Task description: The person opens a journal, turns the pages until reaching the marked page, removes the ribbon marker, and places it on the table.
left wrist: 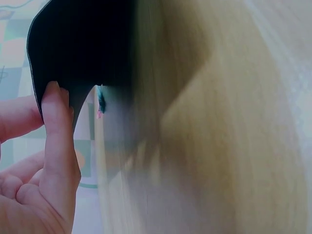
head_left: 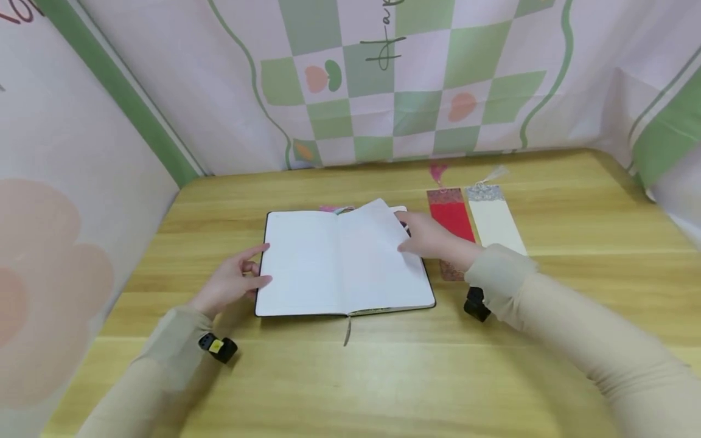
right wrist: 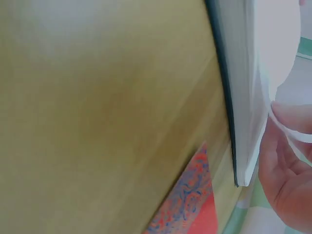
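An open notebook (head_left: 298, 261) with blank white pages and a dark cover lies on the wooden table. At its left edge my left hand (head_left: 230, 283) grips cover and pages between thumb and fingers; the left wrist view shows the dark underside of the cover (left wrist: 83, 44) raised off the table. Over the right half, my right hand (head_left: 429, 236) pinches a page (head_left: 372, 234), whose far corner is lifted and bent. In the right wrist view that page curves between thumb and finger, above the stacked page edges (right wrist: 239, 87). A thin ribbon (head_left: 347, 333) hangs from the spine's near end.
Right of the notebook lie a red bookmark (head_left: 453, 213) with a pink tassel, partly behind my right hand, and a cream bookmark (head_left: 495, 225) with a pale tassel. Pink and green threads (head_left: 336, 209) show at the notebook's far edge. A checked cloth (head_left: 372, 109) hangs behind the table.
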{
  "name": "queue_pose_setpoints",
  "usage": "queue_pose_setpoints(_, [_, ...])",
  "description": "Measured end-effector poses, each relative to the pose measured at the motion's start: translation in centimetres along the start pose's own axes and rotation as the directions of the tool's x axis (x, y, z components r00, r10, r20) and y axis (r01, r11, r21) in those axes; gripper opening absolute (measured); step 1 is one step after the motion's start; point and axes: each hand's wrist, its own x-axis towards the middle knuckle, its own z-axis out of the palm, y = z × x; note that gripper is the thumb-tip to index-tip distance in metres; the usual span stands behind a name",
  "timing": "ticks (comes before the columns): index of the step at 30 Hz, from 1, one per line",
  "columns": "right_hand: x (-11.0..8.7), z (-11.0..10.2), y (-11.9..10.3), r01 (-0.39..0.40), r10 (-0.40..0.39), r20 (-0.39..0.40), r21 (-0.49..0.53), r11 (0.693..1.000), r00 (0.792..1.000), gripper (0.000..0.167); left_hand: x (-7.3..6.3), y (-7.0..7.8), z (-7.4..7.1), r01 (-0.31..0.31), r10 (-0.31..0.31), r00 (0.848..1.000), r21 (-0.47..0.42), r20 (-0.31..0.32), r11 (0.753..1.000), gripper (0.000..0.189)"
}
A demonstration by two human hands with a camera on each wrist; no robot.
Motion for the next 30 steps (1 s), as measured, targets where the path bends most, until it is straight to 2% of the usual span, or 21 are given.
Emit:
queue_pose_setpoints(4, [-0.3,-0.1,0.2,-0.027,0.027,-0.005,0.092,0.995,1.000,0.047,0.1,0.1,0.0,0.010,-0.010,1.000,0.002,0.002,1.000,0.071])
queue_pose_setpoints(8, [-0.6,-0.1,0.4,-0.085,0.084,0.013,0.164,0.983,0.996,0.052,0.1,0.1,0.0,0.025,-0.025,1.000,0.001,-0.003,1.000,0.071])
queue_pose_setpoints(12, [-0.8,-0.1,0.6,-0.151,0.145,0.043,0.248,0.957,0.989,0.062,0.2,0.0,0.0,0.026,-0.026,1.000,0.009,-0.006,1.000,0.071])
queue_pose_setpoints(17, [-0.8,-0.2,0.9,-0.221,0.204,0.086,0.395,0.892,0.975,0.071,0.2,-0.1,-0.1,0.024,-0.024,1.000,0.005,0.000,1.000,0.070])
queue_pose_setpoints(23, [-0.8,-0.4,0.8,-0.248,0.218,0.120,0.518,0.819,0.969,0.073,0.4,-0.1,-0.3,0.022,-0.022,1.000,-0.002,0.005,1.000,0.070])
queue_pose_setpoints(26, [-0.8,-0.7,0.4,-0.251,0.222,0.121,0.564,0.786,0.967,0.072,0.4,0.0,-0.4,0.023,-0.023,1.000,0.003,0.012,1.000,0.070])
queue_pose_setpoints(30, [-0.9,-1.4,-0.5,-0.227,0.200,0.117,0.659,0.717,0.973,0.069,0.3,0.1,-0.4,0.028,-0.028,0.999,0.010,0.017,1.000,0.069])
